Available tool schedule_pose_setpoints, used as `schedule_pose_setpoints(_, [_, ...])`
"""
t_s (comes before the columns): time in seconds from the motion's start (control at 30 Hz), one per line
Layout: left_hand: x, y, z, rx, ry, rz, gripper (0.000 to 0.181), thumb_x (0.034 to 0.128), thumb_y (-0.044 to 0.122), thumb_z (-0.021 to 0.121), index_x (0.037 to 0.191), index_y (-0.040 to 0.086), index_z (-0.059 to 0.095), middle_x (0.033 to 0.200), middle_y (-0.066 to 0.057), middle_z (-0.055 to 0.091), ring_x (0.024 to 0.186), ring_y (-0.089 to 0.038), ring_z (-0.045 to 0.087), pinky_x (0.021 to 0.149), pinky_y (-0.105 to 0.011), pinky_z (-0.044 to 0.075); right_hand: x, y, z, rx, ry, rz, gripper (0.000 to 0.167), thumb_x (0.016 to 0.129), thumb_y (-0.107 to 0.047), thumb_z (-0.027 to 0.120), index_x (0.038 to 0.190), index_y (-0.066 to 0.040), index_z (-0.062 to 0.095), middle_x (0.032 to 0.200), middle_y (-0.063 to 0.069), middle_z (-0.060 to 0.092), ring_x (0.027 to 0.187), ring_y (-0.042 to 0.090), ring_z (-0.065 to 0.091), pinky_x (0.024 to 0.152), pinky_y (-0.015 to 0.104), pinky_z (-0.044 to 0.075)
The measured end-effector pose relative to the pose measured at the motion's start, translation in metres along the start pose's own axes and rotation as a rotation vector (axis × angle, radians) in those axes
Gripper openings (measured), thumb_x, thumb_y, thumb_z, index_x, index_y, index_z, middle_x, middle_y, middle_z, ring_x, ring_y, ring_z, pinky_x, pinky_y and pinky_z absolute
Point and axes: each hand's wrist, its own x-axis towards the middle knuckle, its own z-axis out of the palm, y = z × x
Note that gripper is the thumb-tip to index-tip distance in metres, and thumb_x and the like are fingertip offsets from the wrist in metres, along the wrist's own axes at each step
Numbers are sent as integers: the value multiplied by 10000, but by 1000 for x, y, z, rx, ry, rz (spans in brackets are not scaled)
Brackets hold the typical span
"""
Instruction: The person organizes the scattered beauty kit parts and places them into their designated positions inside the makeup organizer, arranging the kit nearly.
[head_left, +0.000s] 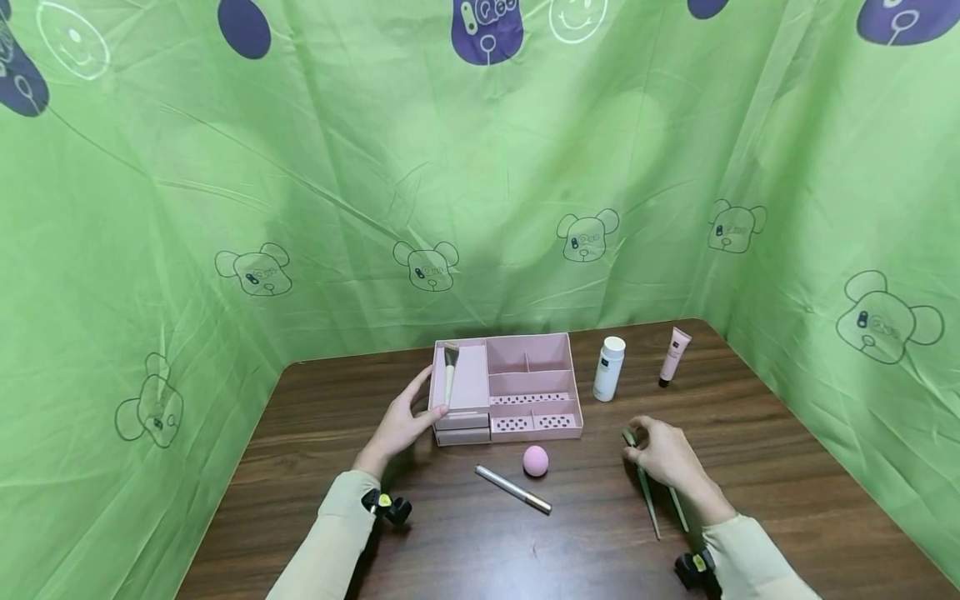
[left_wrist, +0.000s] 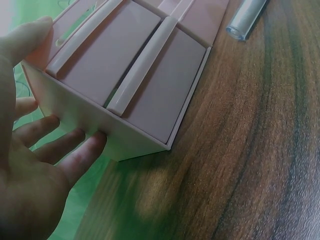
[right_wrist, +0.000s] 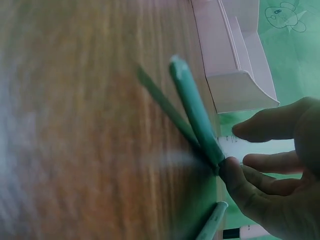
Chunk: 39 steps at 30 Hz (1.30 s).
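My left hand point(head_left: 401, 425) rests at the left end of a pink organizer box point(head_left: 528, 382). In the left wrist view, its thumb lies over the top edge and its nearly straight fingers touch the side, beside two drawers point(left_wrist: 155, 85). A brush point(head_left: 450, 375) with a pale handle lies on the box's top. My right hand point(head_left: 663, 454) is above two slim green sticks, perhaps brushes. In the right wrist view, a fingertip touches one end of the nearer green stick point(right_wrist: 192, 105), and the thumb stands apart from it. The other green stick point(right_wrist: 212, 221) lies beside it.
A white bottle point(head_left: 609, 369) stands right of the box, with a pink tube point(head_left: 674, 357) farther right. In front of the box are a pink ball point(head_left: 536, 461) and a silver pen-like tube point(head_left: 513, 488). A green curtain point(head_left: 487, 167) surrounds the wooden table point(head_left: 337, 392).
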Motion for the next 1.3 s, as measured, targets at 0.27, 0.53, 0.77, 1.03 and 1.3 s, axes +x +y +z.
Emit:
schedule_pose_setpoints(0.27, [6,-21,1,15,11,-9,828,898,213,719,1561,143,227,1550,-222,312,1368,-411,386,1030,-382,481,-3,-3,1,-94,-46,-58,254,738,-117,790,949,-18,689,785,18,690,711,174,641,686,412,531])
schedule_pose_setpoints(0.53, [8,-34,4,9,46,6,818,882,236,739,1550,224,268,1534,-190,354,1353,-383,423,1024,-420,487,2,-3,3,-176,-51,-69,231,710,-170,814,887,-69,707,705,-20,653,680,203,621,673,488,469])
schedule_pose_setpoints(0.77, [4,-19,3,12,30,2,820,885,224,735,1553,179,261,1538,-210,342,1355,-418,405,1031,-420,481,1,-7,3,-192,-52,-44,221,703,-134,794,900,-67,720,726,-9,680,727,266,655,727,582,457])
schedule_pose_setpoints(1.03, [0,1,1,13,3,16,823,898,157,714,1550,58,222,1531,-266,320,1345,-462,395,1016,-416,494,3,-5,4,-170,-57,-30,216,715,-116,774,911,-47,715,739,-3,689,710,245,649,757,568,423])
schedule_pose_setpoints(1.3, [0,3,1,9,-3,5,825,898,174,717,1552,70,225,1538,-253,317,1355,-455,384,1032,-459,472,3,-6,2,-151,-56,-13,222,702,-103,746,912,-43,705,728,-4,683,692,217,639,674,475,490])
